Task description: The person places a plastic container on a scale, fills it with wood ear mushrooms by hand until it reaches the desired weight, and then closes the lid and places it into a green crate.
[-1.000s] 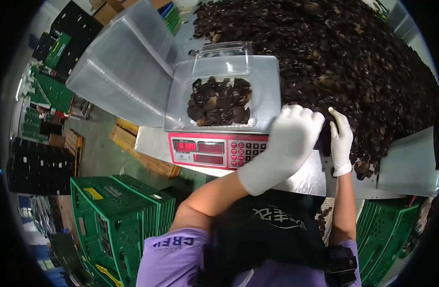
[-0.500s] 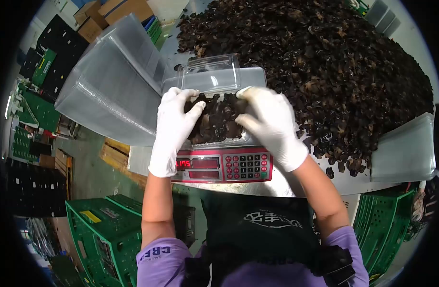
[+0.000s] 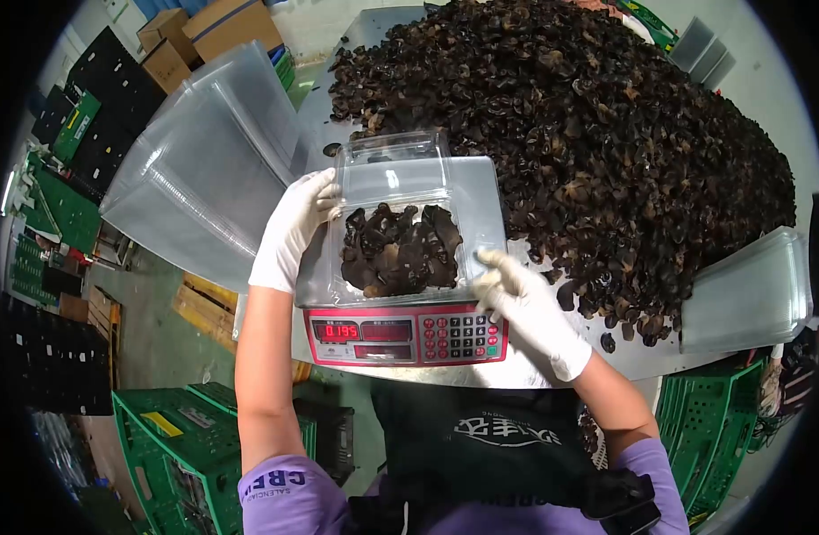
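A clear plastic clamshell box (image 3: 336,276) sits on the scale's platform, its lid (image 3: 392,181) tipped open away from me. Dark, wet-looking wood ear mushrooms (image 3: 399,251) fill its base. My left hand (image 3: 298,218), in a white glove, is at the box's upper left edge with fingers stretched out, holding nothing that I can see. Over the lower right corner of the platform is my right hand (image 3: 521,301), also gloved, fingers apart and loosely bent, with nothing in them. The red digital scale (image 3: 405,335) shows a lit reading of about 0.195.
A large heap of wood ear mushrooms (image 3: 588,143) covers the metal table's back and right. Stacks of clear plastic boxes stand at left (image 3: 191,165) and right (image 3: 748,294). Green crates (image 3: 182,437) are on the floor, with cardboard boxes (image 3: 231,31) at the back left.
Both hands have come off the mushrooms in the box: the left to the box's upper left edge, the right down and right. The scale's displayed number differs.
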The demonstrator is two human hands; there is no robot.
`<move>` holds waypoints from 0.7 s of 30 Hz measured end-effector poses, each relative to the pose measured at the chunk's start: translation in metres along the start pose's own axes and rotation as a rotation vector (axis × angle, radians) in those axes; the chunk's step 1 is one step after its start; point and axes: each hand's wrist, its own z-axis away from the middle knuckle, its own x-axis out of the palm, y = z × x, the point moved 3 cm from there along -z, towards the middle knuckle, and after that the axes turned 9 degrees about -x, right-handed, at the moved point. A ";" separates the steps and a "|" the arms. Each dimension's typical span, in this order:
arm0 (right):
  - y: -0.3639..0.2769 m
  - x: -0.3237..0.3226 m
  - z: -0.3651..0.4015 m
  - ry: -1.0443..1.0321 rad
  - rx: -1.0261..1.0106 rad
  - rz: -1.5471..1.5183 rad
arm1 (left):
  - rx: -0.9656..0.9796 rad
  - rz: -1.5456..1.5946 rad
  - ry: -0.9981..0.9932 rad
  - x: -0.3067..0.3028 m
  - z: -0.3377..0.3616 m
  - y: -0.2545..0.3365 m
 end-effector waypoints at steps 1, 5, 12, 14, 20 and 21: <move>-0.005 0.007 0.003 -0.088 0.156 -0.154 | -0.076 0.113 -0.022 0.000 -0.007 -0.001; 0.000 0.012 0.007 -0.116 0.082 -0.507 | 0.094 0.274 -0.070 0.023 0.010 0.015; -0.008 0.009 0.005 -0.045 0.262 -0.706 | 0.790 -1.186 0.429 0.060 0.132 0.013; -0.005 0.011 -0.004 0.003 0.306 -0.540 | 0.513 -1.253 0.579 0.052 0.143 -0.008; 0.007 0.019 -0.003 0.068 0.203 -0.519 | -0.078 -0.193 0.068 0.039 0.145 -0.059; 0.009 0.020 0.001 0.080 0.154 -0.528 | -0.033 -0.077 0.017 0.037 0.152 -0.062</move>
